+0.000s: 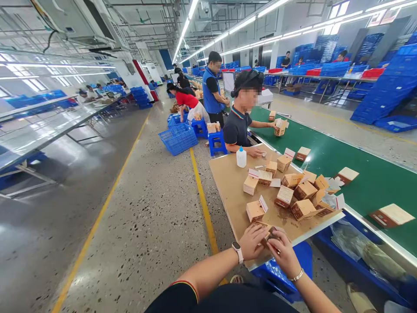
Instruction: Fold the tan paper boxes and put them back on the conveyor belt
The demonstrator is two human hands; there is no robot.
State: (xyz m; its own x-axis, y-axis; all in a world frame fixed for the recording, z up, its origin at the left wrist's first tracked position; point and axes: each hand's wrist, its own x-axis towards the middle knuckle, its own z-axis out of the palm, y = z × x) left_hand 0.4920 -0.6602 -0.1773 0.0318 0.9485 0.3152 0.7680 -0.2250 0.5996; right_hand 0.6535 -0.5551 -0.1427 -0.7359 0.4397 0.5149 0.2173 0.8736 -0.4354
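A small brown cardboard box (pixel 267 230) is between my hands at the near corner of the board-topped table (pixel 224 184). My left hand (pixel 253 241) wraps over its left side, partly covering it. The fingers of my right hand (pixel 284 248) are closed at the box's right end; the exact grip is partly hidden. Just beyond stands a box with a raised white flap (pixel 256 211). More small boxes, such as a closed one (pixel 284 196) and an open-flapped one (pixel 303 209), cluster farther right. A white bottle with a blue cap (pixel 241 158) stands near the far left edge.
A co-worker (pixel 240 124) sits at the table's far side, one hand on a box (pixel 280 127). On the right runs a green conveyor belt (pixel 329 148) carrying several boxes. A blue stool (pixel 285 271) is below the table. Blue crates (pixel 178 138) stand on the floor ahead.
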